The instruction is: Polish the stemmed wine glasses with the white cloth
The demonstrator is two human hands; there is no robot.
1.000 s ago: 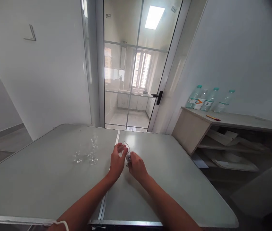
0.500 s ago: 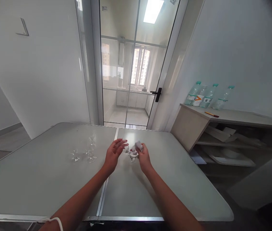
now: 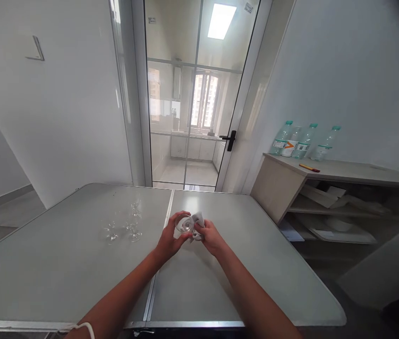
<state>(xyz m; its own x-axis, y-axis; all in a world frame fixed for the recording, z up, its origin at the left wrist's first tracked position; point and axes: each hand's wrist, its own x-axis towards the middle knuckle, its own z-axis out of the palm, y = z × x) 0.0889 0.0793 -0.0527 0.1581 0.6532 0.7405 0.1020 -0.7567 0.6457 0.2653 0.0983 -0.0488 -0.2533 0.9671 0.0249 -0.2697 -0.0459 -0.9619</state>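
Observation:
Curled around the rim of a clear stemmed glass [image 3: 185,226], my left hand [image 3: 167,235] holds it tilted above the table, its round opening partly toward me. My right hand [image 3: 211,237] is closed on a crumpled white cloth [image 3: 198,220] with dark marks, pressed against the glass's right side. The fingers and cloth hide part of the glass. To the left, several clear stemmed glasses [image 3: 135,230] stand on the grey table [image 3: 61,268]; their outlines are faint.
A metal seam [image 3: 150,296] divides the tabletop. Beyond the far edge is a glass door [image 3: 174,165] with a black handle [image 3: 232,140]. At right, a shelf unit [image 3: 280,183] carries several plastic bottles [image 3: 303,143] and a yellow pen-like object [image 3: 308,168].
My two hands have come closer together. The glass has turned so its round opening shows, and the cloth now touches its side. The standing glasses stay put.

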